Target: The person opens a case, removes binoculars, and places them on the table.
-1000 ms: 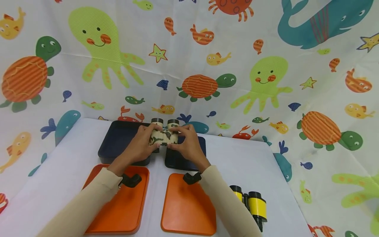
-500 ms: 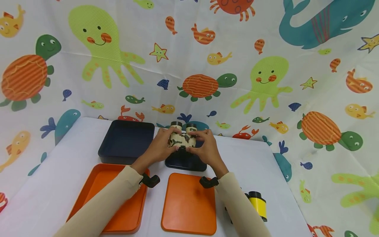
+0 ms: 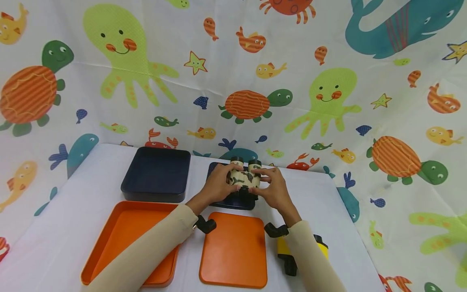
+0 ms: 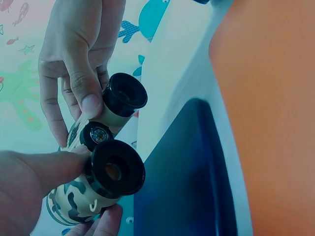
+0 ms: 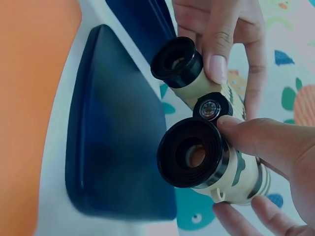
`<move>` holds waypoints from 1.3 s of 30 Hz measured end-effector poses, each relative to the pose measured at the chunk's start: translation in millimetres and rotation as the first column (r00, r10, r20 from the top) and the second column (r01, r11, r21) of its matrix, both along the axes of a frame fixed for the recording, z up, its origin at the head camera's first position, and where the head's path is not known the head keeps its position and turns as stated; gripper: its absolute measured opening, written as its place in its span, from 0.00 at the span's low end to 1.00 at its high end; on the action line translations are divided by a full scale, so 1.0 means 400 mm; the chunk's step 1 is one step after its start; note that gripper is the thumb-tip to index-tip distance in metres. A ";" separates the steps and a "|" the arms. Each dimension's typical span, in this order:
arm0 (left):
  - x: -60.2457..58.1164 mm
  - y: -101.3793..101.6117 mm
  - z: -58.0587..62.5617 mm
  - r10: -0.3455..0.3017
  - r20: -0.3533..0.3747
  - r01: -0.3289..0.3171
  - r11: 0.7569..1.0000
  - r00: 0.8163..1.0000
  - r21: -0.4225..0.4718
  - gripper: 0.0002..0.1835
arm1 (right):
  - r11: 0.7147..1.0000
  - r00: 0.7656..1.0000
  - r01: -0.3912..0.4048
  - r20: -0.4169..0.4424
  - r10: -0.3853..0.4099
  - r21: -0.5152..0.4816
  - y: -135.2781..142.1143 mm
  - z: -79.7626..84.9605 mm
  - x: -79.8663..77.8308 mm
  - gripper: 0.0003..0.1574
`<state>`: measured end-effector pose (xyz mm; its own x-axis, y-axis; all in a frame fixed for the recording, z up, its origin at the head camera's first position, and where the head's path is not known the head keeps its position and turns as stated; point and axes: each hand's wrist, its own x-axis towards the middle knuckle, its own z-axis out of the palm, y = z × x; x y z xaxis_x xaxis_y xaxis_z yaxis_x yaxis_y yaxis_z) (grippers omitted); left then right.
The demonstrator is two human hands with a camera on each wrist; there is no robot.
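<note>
Camouflage-patterned binoculars (image 3: pixel 243 179) with black eyepieces are held up over the dark blue lid (image 3: pixel 233 201), between both hands. My left hand (image 3: pixel 220 183) grips their left barrel, thumb near the centre wheel. On the other barrel, my right hand (image 3: pixel 274 186) holds on with thumb below and fingers on top. In the left wrist view the black eyepiece (image 4: pixel 118 168) faces the camera, and a small round compass (image 4: pixel 97 134) sits between the barrels. The right wrist view shows the binoculars (image 5: pixel 231 142) close beside the lid (image 5: pixel 118 132), overlapping the patterned cloth behind.
A dark blue box (image 3: pixel 157 174) stands at the back left, an orange box (image 3: pixel 120 239) in front of it. An orange lid (image 3: pixel 233 251) lies front centre. Yellow-and-black binoculars (image 3: pixel 286 248) lie partly under my right sleeve. A sea-animal cloth (image 3: pixel 233 61) hangs behind the table.
Both hands have carried the camouflage binoculars rightward and slightly nearer, from beside the dark blue box to over the dark blue lid. My right sleeve now covers more of the yellow binoculars' middle.
</note>
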<state>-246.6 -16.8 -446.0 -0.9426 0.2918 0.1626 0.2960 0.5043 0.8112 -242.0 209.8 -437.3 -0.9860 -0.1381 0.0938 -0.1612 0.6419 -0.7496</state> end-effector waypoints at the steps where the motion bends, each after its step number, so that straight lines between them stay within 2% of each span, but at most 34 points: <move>1: -0.001 0.008 -0.003 -0.002 0.008 0.002 1.000 1.000 0.005 0.29 | 1.000 1.000 0.004 0.005 -0.004 0.006 0.009 0.000 0.002 0.40; 9: -0.003 0.078 -0.025 -0.029 0.035 0.027 0.998 0.999 0.057 0.28 | 0.999 0.998 0.036 0.054 -0.035 -0.007 0.085 -0.005 0.018 0.40; 21: -0.003 0.154 -0.045 -0.072 0.037 0.068 0.993 0.997 0.095 0.27 | 0.994 0.985 0.093 0.137 -0.101 0.063 0.153 -0.006 0.027 0.40; 24: -0.005 0.174 -0.051 -0.068 0.051 0.063 0.992 0.996 0.108 0.27 | 0.990 0.979 0.120 0.158 -0.131 0.079 0.164 -0.008 0.028 0.39; 32: -0.007 0.226 -0.078 -0.007 0.088 -0.003 0.994 0.996 0.112 0.25 | 0.983 0.961 0.162 0.212 -0.177 0.089 0.187 -0.029 0.026 0.39; 39: -0.014 0.265 -0.096 0.013 0.065 -0.022 0.991 0.998 0.133 0.24 | 0.973 0.943 0.206 0.246 -0.226 0.104 0.209 -0.039 0.021 0.37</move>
<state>-252.3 89.1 -484.3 -0.9570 0.2547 0.1387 0.2339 0.3949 0.8884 -233.6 293.6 -452.7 -0.9824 0.0835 -0.1668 0.1772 0.6969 -0.6950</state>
